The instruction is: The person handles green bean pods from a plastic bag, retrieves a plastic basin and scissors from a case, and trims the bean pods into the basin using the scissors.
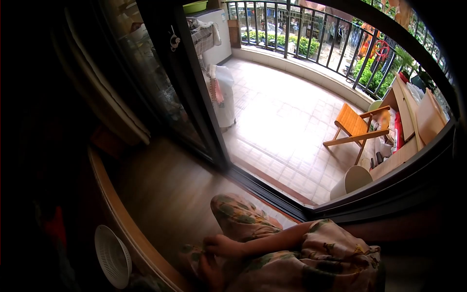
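Since the lap (272, 265) likely steadies them, right hand (223, 246) and left hand (210, 272) gather near six o'clock, right fingers (209, 240) curled, grips indiscernible.

Right fingers (210, 242) and left fingers (204, 262) close together near floral clothing (248, 214), orange chair (351, 121) on the balcony (279, 109) beyond

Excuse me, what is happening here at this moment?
A person in patterned clothes appears seated near the balcony, the right hand close to the left hand by the legs. It is too dark to tell what, if anything, they hold. A white slotted basket is at the picture's left; a folding chair stands on the balcony.
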{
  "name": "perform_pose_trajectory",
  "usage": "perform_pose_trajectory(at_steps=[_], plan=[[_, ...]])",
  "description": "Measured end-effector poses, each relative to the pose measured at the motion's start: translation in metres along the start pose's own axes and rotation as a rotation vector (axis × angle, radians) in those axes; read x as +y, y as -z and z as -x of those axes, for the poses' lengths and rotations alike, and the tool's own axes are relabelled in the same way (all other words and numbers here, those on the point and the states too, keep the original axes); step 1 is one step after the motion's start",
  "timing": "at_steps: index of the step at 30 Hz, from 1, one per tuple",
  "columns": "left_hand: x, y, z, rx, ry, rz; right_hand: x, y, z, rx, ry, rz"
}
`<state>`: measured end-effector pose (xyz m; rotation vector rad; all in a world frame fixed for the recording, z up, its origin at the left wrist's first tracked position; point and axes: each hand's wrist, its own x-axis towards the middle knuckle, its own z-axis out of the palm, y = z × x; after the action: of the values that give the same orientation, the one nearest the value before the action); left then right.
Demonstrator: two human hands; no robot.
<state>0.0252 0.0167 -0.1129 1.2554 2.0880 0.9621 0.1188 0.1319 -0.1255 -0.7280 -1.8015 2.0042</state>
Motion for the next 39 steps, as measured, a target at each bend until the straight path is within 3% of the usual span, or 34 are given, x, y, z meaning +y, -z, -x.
perform_pose_trajectory(at_steps=[4, 6, 7, 8, 9, 11, 12, 20, 31, 39], plan=[[0.020, 0.005, 0.003, -0.018, -0.009, -0.031, 0.006, -0.004, -0.002, 0.045, 0.062, 0.002], [-0.015, -0.009, 0.004, 0.059, -0.071, 0.138, 0.011, -0.003, 0.003, 0.020, 0.100, -0.076], [-0.056, -0.018, 0.007, 0.025, 0.251, 0.734, 0.009, -0.004, 0.004, -0.005, 0.113, -0.124], [-0.098, -0.027, 0.010, 0.207, 0.588, 1.333, 0.017, -0.005, 0.000, -0.032, 0.048, -0.184], [-0.077, -0.023, 0.016, 0.132, 0.341, 0.767, 0.015, -0.004, 0.000, 0.009, 0.090, -0.032], [-0.027, -0.011, 0.010, 0.024, 0.095, 0.140, 0.012, -0.006, 0.001, 0.078, 0.158, -0.009], [-0.014, -0.007, 0.011, 0.011, 0.074, 0.085, 0.019, -0.006, 0.001, 0.046, 0.134, 0.002], [-0.014, -0.001, 0.014, -0.059, 0.261, 0.469, 0.010, -0.013, 0.008, 0.008, -0.074, -0.299], [0.000, 0.008, 0.011, -0.157, 0.365, 0.768, -0.023, 0.001, 0.025, -0.079, -0.255, -0.529], [-0.004, 0.013, 0.013, -0.206, 0.655, 1.384, -0.021, -0.004, 0.021, -0.112, -0.234, -0.554]])
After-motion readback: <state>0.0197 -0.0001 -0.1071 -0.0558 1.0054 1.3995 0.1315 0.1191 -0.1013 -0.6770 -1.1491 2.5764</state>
